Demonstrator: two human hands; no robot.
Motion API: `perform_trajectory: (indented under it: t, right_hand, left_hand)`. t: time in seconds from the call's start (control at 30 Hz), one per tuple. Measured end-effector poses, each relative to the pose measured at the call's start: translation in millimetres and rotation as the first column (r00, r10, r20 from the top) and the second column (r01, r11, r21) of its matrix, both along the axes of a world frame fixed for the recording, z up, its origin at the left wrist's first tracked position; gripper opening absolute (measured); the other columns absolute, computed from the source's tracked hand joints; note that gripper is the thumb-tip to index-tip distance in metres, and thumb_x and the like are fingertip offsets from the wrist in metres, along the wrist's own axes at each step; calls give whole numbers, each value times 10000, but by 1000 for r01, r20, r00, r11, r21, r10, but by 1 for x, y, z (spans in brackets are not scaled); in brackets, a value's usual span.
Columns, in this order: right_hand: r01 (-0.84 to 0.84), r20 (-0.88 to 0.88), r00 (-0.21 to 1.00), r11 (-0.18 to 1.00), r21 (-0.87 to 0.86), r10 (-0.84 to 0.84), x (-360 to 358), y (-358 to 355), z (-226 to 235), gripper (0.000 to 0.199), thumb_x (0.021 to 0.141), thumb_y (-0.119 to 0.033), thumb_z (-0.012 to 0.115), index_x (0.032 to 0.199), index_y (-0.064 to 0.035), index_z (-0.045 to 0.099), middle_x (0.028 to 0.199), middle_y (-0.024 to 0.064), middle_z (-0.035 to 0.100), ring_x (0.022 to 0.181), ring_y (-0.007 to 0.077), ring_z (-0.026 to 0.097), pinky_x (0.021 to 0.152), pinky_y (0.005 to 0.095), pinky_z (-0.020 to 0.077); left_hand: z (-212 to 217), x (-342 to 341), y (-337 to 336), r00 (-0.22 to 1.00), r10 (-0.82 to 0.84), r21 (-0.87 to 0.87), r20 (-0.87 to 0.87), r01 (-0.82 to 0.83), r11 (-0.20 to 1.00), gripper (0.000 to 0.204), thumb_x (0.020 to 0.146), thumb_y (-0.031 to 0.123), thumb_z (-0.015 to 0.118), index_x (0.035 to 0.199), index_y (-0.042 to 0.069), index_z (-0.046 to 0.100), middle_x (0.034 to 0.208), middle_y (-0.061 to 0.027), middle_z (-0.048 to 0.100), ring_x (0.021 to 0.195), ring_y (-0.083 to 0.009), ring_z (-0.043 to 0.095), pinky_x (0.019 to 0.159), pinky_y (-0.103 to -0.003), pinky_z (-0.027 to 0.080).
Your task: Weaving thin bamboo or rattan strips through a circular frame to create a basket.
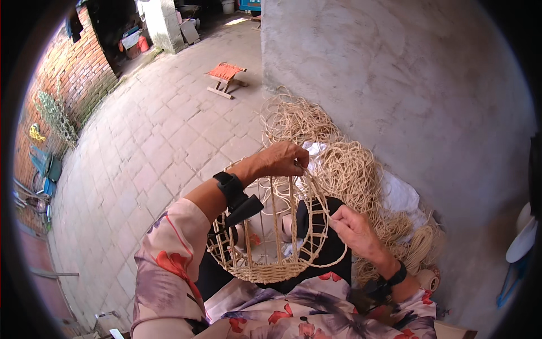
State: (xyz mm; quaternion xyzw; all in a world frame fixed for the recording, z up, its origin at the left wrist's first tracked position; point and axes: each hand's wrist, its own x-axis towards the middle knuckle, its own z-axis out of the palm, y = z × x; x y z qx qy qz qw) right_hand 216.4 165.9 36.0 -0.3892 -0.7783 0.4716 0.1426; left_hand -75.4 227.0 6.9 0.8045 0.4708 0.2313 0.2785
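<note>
A partly woven round basket (268, 274) of pale twisted cord rests over my lap. Its near side is densely woven, while upright ribs and open gaps show elsewhere. At the far rim, my left hand (288, 159) is closed, thumb and fingers pinching the cord. My right hand (355, 230) pinches a strand at the basket's right side. From there a loose loop of cord (328, 265) curves down and back to the woven edge. My left forearm covers part of the far left rim.
Large tangled heaps of pale cord (350, 169) lie along the grey wall (395, 73), over white cloth (400, 195). A cord spool (428, 279) sits near my right wrist. An orange-topped folding stool (226, 72) stands on the paving (147, 135). A brick wall (73, 68) runs at far left.
</note>
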Motion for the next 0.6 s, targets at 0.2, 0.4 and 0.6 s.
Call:
perform_trajectory:
  t: [0.2, 0.4, 0.6]
  right_hand:
    - [-39, -233, 972, 963, -266, -25, 12, -33, -13, 121, 971, -112, 553, 892, -22, 531, 592, -37, 478, 530, 24, 440, 464, 221, 360]
    - [-76, -249, 968, 906, -417, -33, 23, -66, -22, 110, 974, -93, 558, 898, -27, 515, 597, -30, 509, 518, 23, 469, 470, 211, 394]
    - [-112, -302, 953, 962, -250, 33, 22, -84, -41, 118, 961, -95, 581, 876, -23, 539, 604, -17, 527, 538, 35, 510, 490, 228, 414]
  left_hand:
    - [2, 4, -26, 988, 155, 132, -19, -151, 980, 179, 748, 154, 693, 910, 82, 665, 844, -80, 682, 806, -266, 654, 707, -382, 497]
    - [17, 28, -91, 894, 448, 406, -23, -401, 821, 191, 811, 154, 660, 993, 117, 616, 942, -66, 597, 949, -262, 545, 791, -400, 378]
    - [-2, 67, -179, 916, 400, 313, 34, -390, 866, 60, 795, 111, 657, 828, 128, 611, 742, -36, 552, 740, -225, 532, 677, -373, 343]
